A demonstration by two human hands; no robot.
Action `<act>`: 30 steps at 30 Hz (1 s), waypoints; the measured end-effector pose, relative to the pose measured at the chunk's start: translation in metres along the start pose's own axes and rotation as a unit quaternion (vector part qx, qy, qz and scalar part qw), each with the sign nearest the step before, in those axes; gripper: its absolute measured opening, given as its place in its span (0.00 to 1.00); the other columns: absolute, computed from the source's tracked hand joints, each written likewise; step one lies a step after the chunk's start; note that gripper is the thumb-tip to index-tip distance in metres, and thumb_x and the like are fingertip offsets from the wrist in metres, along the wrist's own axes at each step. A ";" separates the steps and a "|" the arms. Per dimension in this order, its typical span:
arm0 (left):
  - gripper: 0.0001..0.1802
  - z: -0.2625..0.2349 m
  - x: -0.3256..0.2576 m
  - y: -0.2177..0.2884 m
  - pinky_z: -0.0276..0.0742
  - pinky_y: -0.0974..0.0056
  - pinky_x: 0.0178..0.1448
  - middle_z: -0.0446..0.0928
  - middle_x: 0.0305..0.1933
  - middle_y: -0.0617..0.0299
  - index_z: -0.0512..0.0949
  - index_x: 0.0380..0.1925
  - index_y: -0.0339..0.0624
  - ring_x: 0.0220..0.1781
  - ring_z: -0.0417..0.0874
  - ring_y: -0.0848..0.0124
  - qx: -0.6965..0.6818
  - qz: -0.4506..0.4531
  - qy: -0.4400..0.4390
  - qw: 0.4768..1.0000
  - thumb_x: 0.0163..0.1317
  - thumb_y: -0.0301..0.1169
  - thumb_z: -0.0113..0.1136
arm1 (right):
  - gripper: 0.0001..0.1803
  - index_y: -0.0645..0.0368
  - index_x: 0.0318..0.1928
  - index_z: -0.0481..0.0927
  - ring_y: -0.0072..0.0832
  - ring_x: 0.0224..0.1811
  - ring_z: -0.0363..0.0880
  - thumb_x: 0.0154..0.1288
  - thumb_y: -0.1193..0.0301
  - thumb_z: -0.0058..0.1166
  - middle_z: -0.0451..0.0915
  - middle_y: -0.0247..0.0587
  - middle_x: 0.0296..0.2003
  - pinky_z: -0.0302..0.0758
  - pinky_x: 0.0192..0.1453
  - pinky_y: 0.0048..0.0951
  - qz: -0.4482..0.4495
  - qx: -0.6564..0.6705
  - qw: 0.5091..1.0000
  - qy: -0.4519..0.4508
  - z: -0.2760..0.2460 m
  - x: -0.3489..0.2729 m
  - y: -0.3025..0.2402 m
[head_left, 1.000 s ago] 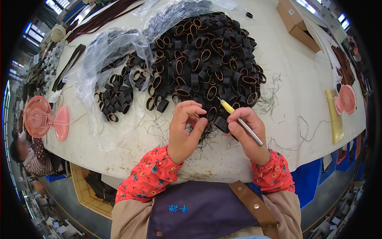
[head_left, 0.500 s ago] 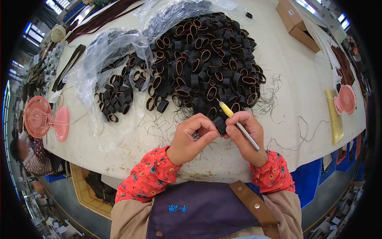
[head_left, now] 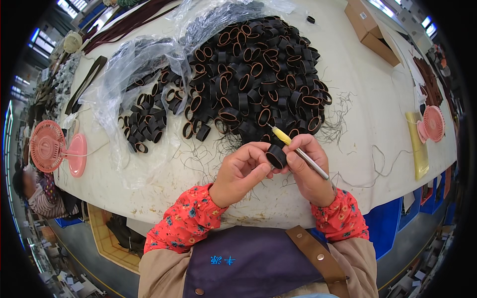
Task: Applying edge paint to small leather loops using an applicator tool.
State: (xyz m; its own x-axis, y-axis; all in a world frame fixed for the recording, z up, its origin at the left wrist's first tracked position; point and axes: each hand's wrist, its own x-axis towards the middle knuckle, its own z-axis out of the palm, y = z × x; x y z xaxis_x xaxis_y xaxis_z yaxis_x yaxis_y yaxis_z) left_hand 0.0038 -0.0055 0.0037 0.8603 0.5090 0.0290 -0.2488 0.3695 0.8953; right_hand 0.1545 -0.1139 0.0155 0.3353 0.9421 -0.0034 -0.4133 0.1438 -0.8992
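My left hand (head_left: 242,170) is closed, pinching a small black leather loop (head_left: 276,156) by its edge. The loop's opening is turned up toward me, showing a brown rim. Between the fingers of my right hand (head_left: 312,166) is a pen-shaped tool (head_left: 311,164) with a silver handle, a yellow collar and a thin tip. The tip points up and left, past the loop without visible contact. My right fingertips also touch the loop's right side. Just beyond both hands lies a large heap of similar black loops (head_left: 243,102).
Clear plastic bags (head_left: 112,107) cover part of a smaller pile of loops. Pink fans stand at the left (head_left: 47,141) and right (head_left: 434,122). A cardboard box (head_left: 372,32) sits at the far right. Cut threads (head_left: 340,116) and a thin cord (head_left: 377,171) lie on the white table (head_left: 365,89).
The loop has turned between my fingers, so its open end now faces up toward me. The tool has shifted slightly with my right hand, its tip a little further left.
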 end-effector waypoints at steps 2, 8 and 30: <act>0.03 -0.002 0.000 -0.001 0.73 0.71 0.44 0.69 0.52 0.58 0.72 0.35 0.36 0.39 0.75 0.78 0.023 0.027 0.005 0.999 0.62 0.21 0.55 | 0.12 0.60 0.49 0.68 0.19 0.38 0.75 0.68 0.72 0.51 0.75 0.35 0.39 0.73 0.45 0.20 -0.017 -0.059 0.998 0.004 -0.001 0.000 0.001; 0.03 -0.010 0.003 -0.004 0.72 0.73 0.39 0.74 0.44 0.59 0.74 0.30 0.36 0.33 0.75 0.79 0.211 0.133 0.079 0.965 0.57 0.19 0.59 | 0.14 0.65 0.53 0.68 0.24 0.43 0.77 0.72 0.72 0.43 0.78 0.42 0.40 0.73 0.52 0.25 -0.148 -0.211 0.965 0.046 0.003 0.001 -0.010; 0.06 -0.002 0.004 0.001 0.74 0.74 0.34 0.76 0.39 0.59 0.76 0.29 0.36 0.28 0.77 0.79 0.321 0.169 0.119 0.924 0.52 0.18 0.62 | 0.11 0.66 0.43 0.74 0.24 0.26 0.78 0.72 0.70 0.42 0.75 0.36 0.19 0.67 0.60 0.36 -0.164 -0.199 0.966 -0.002 -0.004 -0.004 -0.012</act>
State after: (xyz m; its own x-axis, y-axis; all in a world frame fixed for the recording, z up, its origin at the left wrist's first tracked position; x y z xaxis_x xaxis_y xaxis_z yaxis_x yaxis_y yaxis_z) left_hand 0.0055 -0.0015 0.0036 0.6404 0.6954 0.3259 -0.1058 -0.3404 0.9343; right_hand 0.1616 -0.1206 0.0248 0.3888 0.8671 0.3115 0.0723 0.3083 -0.9485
